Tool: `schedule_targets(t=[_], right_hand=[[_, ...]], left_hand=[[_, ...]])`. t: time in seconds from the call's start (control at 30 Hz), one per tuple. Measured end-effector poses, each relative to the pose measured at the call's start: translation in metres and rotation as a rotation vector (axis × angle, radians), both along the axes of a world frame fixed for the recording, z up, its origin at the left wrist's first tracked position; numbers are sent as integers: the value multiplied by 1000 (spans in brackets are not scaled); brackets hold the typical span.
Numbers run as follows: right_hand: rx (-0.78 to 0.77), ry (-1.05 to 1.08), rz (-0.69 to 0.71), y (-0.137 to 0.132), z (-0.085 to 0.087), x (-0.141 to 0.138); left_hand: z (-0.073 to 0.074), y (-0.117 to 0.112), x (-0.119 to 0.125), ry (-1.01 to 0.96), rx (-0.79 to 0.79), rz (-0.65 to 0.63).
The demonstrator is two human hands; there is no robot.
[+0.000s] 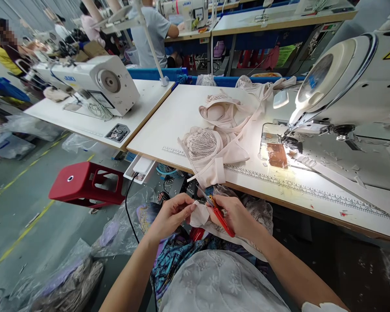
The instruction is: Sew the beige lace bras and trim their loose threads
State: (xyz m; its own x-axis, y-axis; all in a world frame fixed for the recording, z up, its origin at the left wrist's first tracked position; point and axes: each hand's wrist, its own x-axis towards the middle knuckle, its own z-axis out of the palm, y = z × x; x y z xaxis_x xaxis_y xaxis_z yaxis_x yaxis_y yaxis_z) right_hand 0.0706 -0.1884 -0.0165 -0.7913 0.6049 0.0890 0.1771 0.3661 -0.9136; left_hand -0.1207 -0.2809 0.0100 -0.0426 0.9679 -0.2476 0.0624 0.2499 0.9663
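Over my lap, my left hand [178, 212] pinches the edge of a pale beige lace bra [200, 215] between thumb and fingers. My right hand [235, 216] is closed around scissors with red-orange handles [221, 220], their blades pointing up and left toward the table edge. Part of the pale fabric also lies under my right hand, and lace hangs down beside my right wrist. Just ahead on the table, another beige lace bra [203, 145] drapes over the front edge. Behind it sits one more bra [216, 110] with its cup facing up.
On the right stands a sewing machine [341, 95] with a lit needle area and fabric scraps around it. A second sewing machine [84, 82] is on the table to the left. A red stool [84, 184] and plastic bags [68, 277] are on the floor. People work at tables behind.
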Motion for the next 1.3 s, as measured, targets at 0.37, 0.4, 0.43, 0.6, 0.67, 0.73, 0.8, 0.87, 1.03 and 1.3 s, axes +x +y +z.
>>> schedule_targets(t=[0.37, 0.4, 0.43, 0.6, 0.67, 0.73, 0.8, 0.87, 1.03, 1.3], right_hand=[[-12, -34, 21, -7, 12, 0], [-21, -59, 39, -6, 14, 1], [-4, -94, 56, -3, 17, 3], [364, -350, 93, 15, 29, 21], [440, -416, 127, 22, 32, 27], [485, -457, 157, 26, 35, 31], [532, -490, 171, 28, 39, 31], [565, -535, 193, 29, 44, 29], [605, -673, 256, 27, 57, 22], [660, -648, 260, 25, 53, 20]], left_hand=[[-21, -3, -11, -242, -101, 34], [-20, -3, -11, -237, -95, 34], [-19, -3, -10, -232, -91, 36], [-14, -3, -7, -257, -95, 59], [-12, -4, -6, -275, -85, 53], [-12, -4, -5, -282, -82, 42], [-11, -3, -4, -276, -84, 36], [-11, -2, -3, -255, -84, 32], [-8, -1, -4, -195, -84, 24], [-10, -6, -5, -260, -141, 28]])
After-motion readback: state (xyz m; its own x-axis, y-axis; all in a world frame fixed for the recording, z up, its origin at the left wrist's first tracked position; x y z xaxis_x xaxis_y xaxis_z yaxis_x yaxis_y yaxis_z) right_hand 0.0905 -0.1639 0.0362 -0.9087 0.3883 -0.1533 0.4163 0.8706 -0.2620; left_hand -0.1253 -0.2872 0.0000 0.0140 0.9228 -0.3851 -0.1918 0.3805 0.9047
